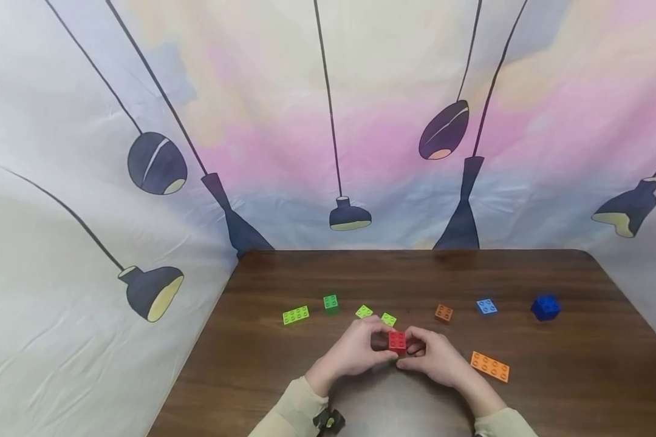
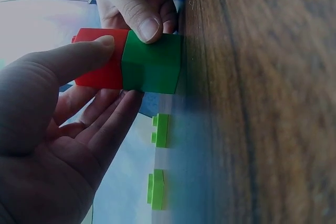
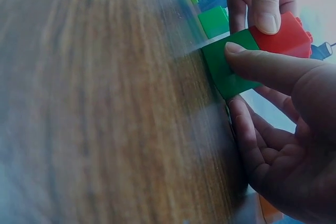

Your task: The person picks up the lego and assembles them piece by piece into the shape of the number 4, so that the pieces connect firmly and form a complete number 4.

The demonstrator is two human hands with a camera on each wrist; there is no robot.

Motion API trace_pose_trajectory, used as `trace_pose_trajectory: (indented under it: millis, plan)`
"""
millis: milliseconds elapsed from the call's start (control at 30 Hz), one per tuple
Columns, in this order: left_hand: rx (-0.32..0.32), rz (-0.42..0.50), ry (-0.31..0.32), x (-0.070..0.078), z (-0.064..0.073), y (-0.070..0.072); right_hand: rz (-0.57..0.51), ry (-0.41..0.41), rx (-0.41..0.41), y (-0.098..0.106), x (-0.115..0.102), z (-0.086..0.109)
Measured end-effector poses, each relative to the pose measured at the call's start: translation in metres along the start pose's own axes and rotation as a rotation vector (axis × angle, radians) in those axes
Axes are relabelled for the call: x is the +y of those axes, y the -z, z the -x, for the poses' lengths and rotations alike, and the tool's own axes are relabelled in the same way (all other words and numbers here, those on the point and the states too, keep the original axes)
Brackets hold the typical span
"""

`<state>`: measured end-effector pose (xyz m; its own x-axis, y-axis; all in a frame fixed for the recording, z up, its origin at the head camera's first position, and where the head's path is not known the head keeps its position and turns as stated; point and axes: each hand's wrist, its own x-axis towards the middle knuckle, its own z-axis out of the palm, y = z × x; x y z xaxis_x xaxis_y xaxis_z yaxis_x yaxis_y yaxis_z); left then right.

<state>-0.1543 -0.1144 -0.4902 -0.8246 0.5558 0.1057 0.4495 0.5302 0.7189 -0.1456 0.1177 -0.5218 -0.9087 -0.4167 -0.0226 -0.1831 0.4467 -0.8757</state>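
A red brick (image 1: 397,341) is stacked on a dark green brick (image 2: 152,69), the red on top with its studs upward. My left hand (image 1: 355,349) pinches the red brick, thumb on the near face. The green brick beneath is gripped by my right hand (image 1: 437,358), its thumb pressed on the near side, as the right wrist view shows. From the head view the green brick is hidden under the red one. The stack is at or just above the wooden table (image 1: 224,394); I cannot tell whether it touches.
Behind the hands lie two small lime bricks (image 1: 388,318), a long lime brick (image 1: 296,315), a green brick (image 1: 330,304), a brown brick (image 1: 444,312), a light blue brick (image 1: 486,306) and a dark blue block (image 1: 545,308). An orange brick (image 1: 489,366) lies beside the right wrist.
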Motion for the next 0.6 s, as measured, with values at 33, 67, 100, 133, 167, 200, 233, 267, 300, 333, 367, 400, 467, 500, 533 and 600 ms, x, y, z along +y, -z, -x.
trace_pose_trajectory:
  millis: [33, 67, 100, 133, 167, 200, 233, 267, 300, 333, 367, 400, 467, 500, 533, 600]
  plan:
    - [-0.001, -0.004, 0.002, -0.0006, -0.0005, 0.0003, 0.000, 0.003, -0.004, 0.0005, 0.0002, -0.0002]
    - [0.000, -0.013, -0.003, -0.0010, -0.0015, 0.0007, -0.001, 0.009, -0.007, 0.0013, 0.0003, -0.0007]
    - [0.004, -0.019, -0.007, -0.0016, -0.0030, 0.0012, 0.000, 0.016, -0.007, 0.0025, 0.0001, -0.0017]
    - [0.004, -0.019, -0.006, -0.0023, -0.0016, 0.0005, 0.001, 0.020, -0.008, 0.0010, 0.0005, -0.0006]
    - [0.007, -0.027, -0.007, -0.0029, -0.0008, 0.0000, 0.004, 0.024, -0.009, 0.0001, 0.0006, 0.0003]
    - [0.008, -0.033, -0.010, -0.0033, -0.0006, -0.0005, 0.006, 0.033, -0.006, -0.0003, 0.0005, 0.0010]
    - [0.012, -0.034, -0.013, -0.0034, -0.0010, -0.0002, 0.008, 0.044, -0.003, 0.0002, -0.0002, 0.0007]
    - [0.016, -0.041, -0.018, -0.0037, -0.0017, -0.0001, 0.003, 0.053, -0.002, 0.0009, -0.0009, 0.0003]
    - [0.020, -0.045, -0.020, -0.0040, -0.0022, 0.0000, -0.003, 0.059, -0.001, 0.0017, -0.0014, -0.0003]
    - [0.022, -0.048, -0.024, -0.0043, -0.0026, 0.0001, -0.014, 0.061, -0.005, 0.0024, -0.0019, -0.0006]
    - [0.023, -0.052, -0.028, -0.0047, -0.0026, -0.0001, -0.029, 0.059, -0.010, 0.0030, -0.0022, -0.0011]
    - [0.024, -0.057, -0.033, -0.0053, -0.0026, -0.0004, -0.047, 0.056, -0.014, 0.0036, -0.0025, -0.0013]
    - [0.022, -0.043, -0.029, -0.0058, -0.0016, -0.0010, -0.075, 0.043, -0.020, 0.0037, -0.0024, -0.0017]
    - [0.017, -0.014, -0.020, -0.0059, -0.0009, -0.0015, -0.084, 0.036, -0.022, 0.0036, -0.0024, -0.0017]
    - [0.012, 0.027, -0.009, -0.0059, -0.0005, -0.0021, -0.091, 0.031, -0.023, 0.0035, -0.0026, -0.0014]
    - [0.003, 0.124, 0.015, -0.0049, -0.0002, -0.0028, -0.100, 0.029, -0.017, 0.0034, -0.0032, -0.0006]
